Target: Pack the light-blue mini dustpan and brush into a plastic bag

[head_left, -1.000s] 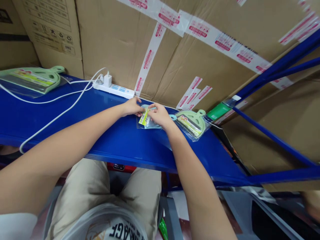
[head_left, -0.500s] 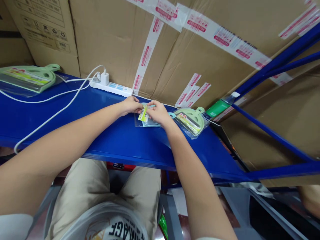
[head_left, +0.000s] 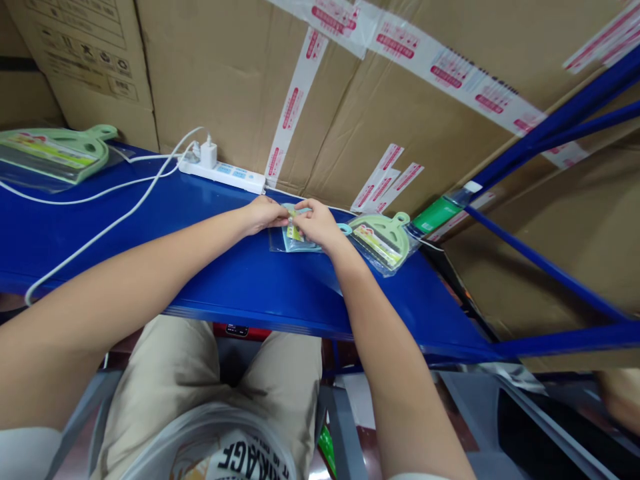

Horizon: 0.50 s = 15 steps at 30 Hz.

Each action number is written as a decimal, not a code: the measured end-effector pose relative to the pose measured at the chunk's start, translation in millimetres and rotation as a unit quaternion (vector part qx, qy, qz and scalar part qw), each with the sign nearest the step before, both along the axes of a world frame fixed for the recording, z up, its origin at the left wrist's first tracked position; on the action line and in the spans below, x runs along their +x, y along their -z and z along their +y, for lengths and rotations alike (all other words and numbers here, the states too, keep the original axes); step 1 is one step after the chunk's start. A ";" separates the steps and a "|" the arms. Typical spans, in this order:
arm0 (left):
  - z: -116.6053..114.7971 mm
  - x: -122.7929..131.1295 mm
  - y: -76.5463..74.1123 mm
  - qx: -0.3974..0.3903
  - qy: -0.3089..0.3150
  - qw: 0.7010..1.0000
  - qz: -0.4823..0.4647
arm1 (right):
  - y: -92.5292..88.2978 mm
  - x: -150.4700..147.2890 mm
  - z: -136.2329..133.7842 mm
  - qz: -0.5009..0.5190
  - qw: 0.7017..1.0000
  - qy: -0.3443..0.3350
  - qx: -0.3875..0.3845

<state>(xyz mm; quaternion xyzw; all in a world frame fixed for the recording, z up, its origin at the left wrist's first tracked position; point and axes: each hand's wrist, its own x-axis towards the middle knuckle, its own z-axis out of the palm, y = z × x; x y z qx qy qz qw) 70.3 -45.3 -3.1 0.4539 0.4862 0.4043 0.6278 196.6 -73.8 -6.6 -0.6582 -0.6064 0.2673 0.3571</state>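
Note:
A yellow-green label (head_left: 294, 231) lies between my fingers, over a light blue item in clear wrapping (head_left: 301, 245) on the blue shelf. My left hand (head_left: 267, 213) pinches the label's left side. My right hand (head_left: 316, 223) has its fingers closed on the label from the right and partly covers the blue item. Just right of my right hand is a bagged green dustpan (head_left: 387, 235) with a colourful label. Another bagged green dustpan (head_left: 65, 152) lies at the shelf's far left.
A white power strip (head_left: 223, 175) with plugs sits at the shelf's back, its white cable (head_left: 125, 220) looping left. Cardboard boxes (head_left: 215, 80) stand behind. A bottle with a green label (head_left: 437, 215) leans by the blue frame at right. A bag-lined bin (head_left: 215, 447) is between my legs.
The label has turned and shifted slightly between my fingers, and less of it shows. My hands stay in nearly the same place.

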 end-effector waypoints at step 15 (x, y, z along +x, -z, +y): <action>-3.7 1.9 12.0 0.177 0.061 0.965 0.183 | -13.5 84.5 4.1 -0.283 0.930 0.230 0.040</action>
